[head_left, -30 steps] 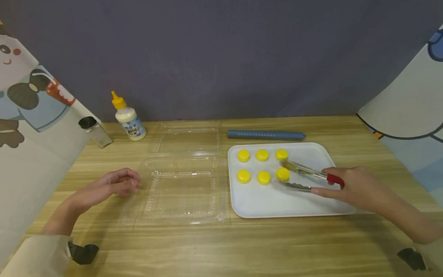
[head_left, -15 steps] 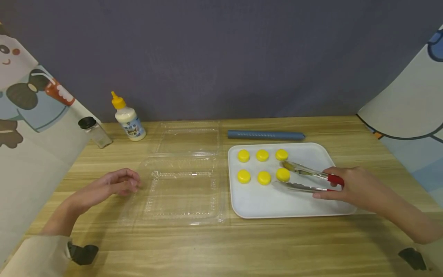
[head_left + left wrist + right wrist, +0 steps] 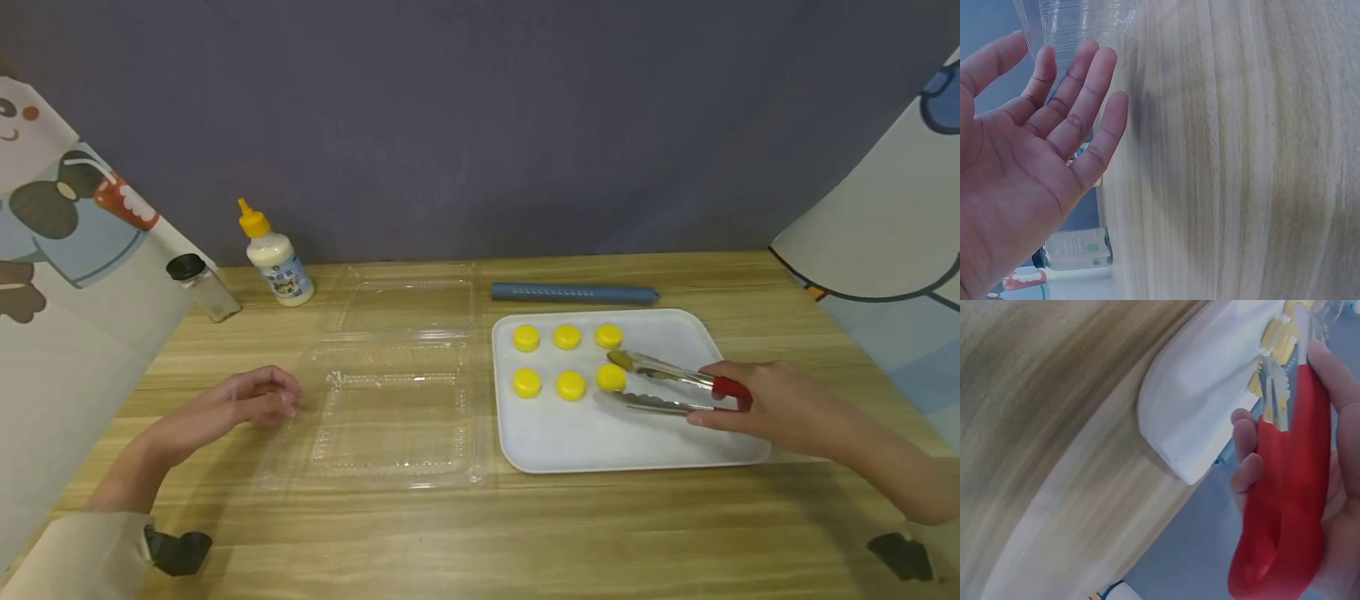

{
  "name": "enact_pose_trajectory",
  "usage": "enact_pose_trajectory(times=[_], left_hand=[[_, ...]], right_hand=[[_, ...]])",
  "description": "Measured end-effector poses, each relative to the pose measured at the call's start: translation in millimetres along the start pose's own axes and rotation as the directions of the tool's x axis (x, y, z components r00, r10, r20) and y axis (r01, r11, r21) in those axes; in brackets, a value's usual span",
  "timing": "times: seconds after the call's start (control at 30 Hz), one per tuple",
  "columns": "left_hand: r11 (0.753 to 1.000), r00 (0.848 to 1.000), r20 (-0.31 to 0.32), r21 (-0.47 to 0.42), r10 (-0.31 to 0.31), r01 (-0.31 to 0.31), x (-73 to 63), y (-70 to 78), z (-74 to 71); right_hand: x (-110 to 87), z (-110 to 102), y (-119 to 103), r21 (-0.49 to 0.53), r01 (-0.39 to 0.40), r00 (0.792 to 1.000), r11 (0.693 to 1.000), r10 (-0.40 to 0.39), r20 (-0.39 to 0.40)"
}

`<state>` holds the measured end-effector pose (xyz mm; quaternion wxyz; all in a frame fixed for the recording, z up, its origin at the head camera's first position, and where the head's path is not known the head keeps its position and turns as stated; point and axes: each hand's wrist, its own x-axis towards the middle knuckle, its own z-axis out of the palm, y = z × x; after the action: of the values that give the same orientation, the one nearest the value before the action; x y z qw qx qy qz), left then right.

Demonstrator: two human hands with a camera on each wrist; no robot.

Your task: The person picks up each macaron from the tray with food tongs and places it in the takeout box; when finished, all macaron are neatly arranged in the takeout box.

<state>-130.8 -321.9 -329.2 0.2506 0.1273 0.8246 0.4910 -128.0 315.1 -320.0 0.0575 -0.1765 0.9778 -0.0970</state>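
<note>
My right hand [image 3: 787,408] holds metal tongs [image 3: 671,372] by their red handle [image 3: 1310,481]. The spread arms of the tongs reach over a white tray [image 3: 570,442], their tips on either side of the front-right yellow macaron [image 3: 611,377]. Several more macarons [image 3: 567,337] lie beside it in two rows. At the left, my left hand [image 3: 232,408] hovers with fingers loosely bent, nothing in it. Its fingertips are right by the left edge of an open clear plastic clamshell box [image 3: 390,421].
Behind the tray lies a blue-grey stick-like pack [image 3: 573,292]. A white squeeze bottle [image 3: 281,271] with a yellow cap stands at the back left, next to a clear jar [image 3: 212,296] with a black lid. A dark wall [image 3: 480,133] closes off the back of the wooden table.
My right hand has slid slightly back along the tongs, the thumb moving from the metal to the red handle. The tongs have shifted a little to the right. My left hand stays put.
</note>
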Motion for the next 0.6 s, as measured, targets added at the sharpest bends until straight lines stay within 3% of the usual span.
enact_pose_trajectory(times=[0.4, 0.6], left_hand=[[0.999, 0.998, 0.042, -0.034, 0.041, -0.040, 0.7, -3.8, -1.9], [0.998, 0.997, 0.053, -0.037, 0.053, -0.051, 0.5, -3.0, -1.0]], right_hand=[[1.3, 2.2, -1.0, 0.018, 0.029, 0.994, 0.999, -0.027, -0.105], [0.8, 5.0, 0.0, -0.005, 0.068, 0.981, 0.998, -0.067, -0.181]])
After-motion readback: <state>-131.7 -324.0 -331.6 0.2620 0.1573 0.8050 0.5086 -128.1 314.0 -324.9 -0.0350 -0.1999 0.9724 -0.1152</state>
